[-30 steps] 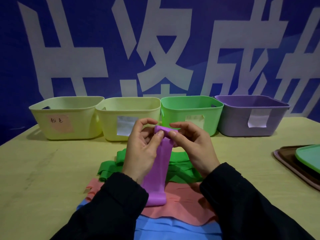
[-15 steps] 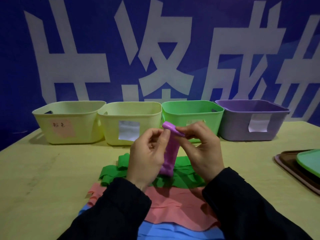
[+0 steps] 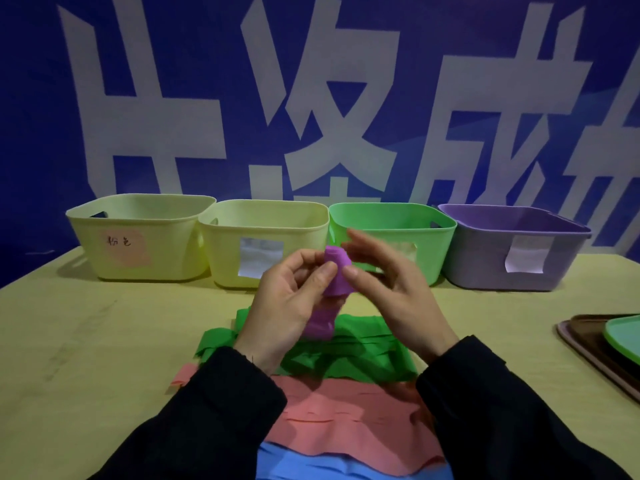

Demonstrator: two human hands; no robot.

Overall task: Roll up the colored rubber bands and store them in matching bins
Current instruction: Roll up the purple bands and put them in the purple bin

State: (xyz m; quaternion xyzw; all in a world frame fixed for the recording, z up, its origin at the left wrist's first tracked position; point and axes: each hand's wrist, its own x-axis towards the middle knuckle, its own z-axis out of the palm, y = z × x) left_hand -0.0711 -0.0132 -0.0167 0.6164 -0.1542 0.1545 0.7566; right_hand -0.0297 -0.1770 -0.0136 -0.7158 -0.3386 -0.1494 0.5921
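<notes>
Head view: left hand (image 3: 291, 306) pinches the purple band (image 3: 335, 275), thumb on the part-wound roll held above the bench (image 3: 104, 358); a short tail hangs toward the green bands (image 3: 363, 355). Right hand (image 3: 391, 289) fingers fairly straight, blurred, fingertip touching the roll; no clear grip. Pink bands (image 3: 346, 407) and blue bands (image 3: 329, 465) lie nearer. Purple bin (image 3: 519, 251) at far right. Band looks light, soft, stretchy; likely springs open, so pinch across the roll's ends.

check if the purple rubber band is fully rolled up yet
Not fully. The purple rubber band is a thick roll between the left hand and right hand, with a short loose tail hanging below.
</notes>
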